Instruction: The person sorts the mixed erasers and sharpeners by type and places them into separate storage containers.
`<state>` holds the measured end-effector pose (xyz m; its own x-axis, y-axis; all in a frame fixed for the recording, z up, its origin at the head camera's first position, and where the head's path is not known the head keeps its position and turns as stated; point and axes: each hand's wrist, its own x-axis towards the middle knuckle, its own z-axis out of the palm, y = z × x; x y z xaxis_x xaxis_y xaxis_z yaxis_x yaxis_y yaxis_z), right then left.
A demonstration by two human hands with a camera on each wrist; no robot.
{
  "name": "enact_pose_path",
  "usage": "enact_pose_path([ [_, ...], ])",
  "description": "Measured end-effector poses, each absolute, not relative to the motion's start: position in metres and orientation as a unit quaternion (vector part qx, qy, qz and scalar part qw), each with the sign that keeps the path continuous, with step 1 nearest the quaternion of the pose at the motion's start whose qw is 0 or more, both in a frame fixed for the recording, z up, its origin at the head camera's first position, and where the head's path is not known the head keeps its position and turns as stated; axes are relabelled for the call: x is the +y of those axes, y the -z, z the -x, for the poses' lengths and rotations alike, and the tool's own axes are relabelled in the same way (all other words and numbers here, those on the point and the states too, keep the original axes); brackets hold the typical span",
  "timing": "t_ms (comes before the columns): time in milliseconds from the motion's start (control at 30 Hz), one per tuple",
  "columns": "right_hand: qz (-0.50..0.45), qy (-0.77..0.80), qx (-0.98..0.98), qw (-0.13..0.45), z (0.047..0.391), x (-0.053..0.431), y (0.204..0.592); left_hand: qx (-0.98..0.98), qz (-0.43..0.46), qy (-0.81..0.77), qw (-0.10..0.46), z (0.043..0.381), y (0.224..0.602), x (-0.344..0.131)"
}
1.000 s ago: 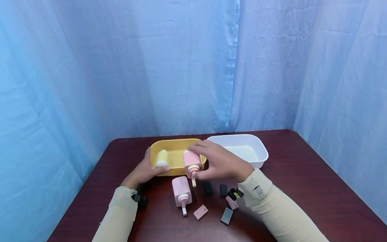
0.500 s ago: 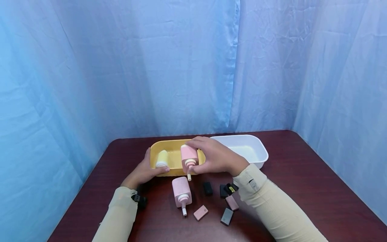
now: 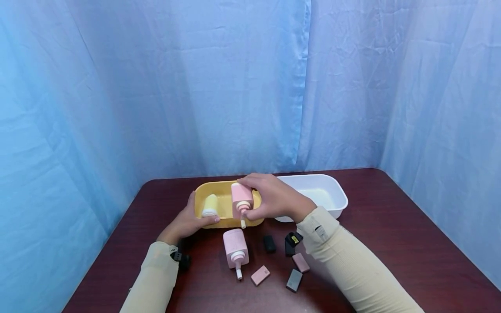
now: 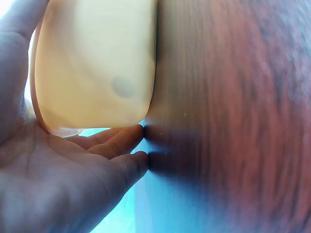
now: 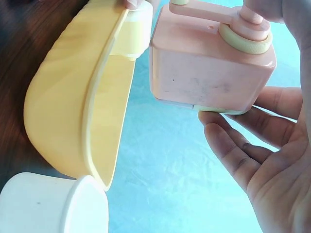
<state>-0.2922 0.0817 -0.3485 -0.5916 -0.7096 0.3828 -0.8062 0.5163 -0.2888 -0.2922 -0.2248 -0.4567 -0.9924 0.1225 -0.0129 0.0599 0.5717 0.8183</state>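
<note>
While in right hand (image 3: pixel 274 198), bottle (image 3: pixel 242 194) part-hidden

Head view gives you bright, cool, even light; curtain (image 3: pixel 47 130) palest at far left. Faint sheen on the desk's (image 3: pixel 242 302) near edge, soft shadow beside your right sleeve (image 3: pixel 352 261). Left wrist: your left fingers (image 4: pixel 121 141) dim against blown-out cyan, wood grain blurred. Right wrist: backdrop washed out, pink bottle (image 5: pixel 209 75) fairly crisp.
</note>
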Motion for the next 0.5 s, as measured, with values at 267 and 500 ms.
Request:
enact_pose_path([
  [267,-0.442,-0.218,-0.862,0.12,0.299,0.076,0.344,0.882,-0.059,-0.466,0.03,0.294,0.457,-0.225],
  [500,-0.438,-0.225,-0.863,0.115,0.306,0.073,0.343,0.882,-0.058,-0.466,0.03,0.293,0.456,-0.224],
])
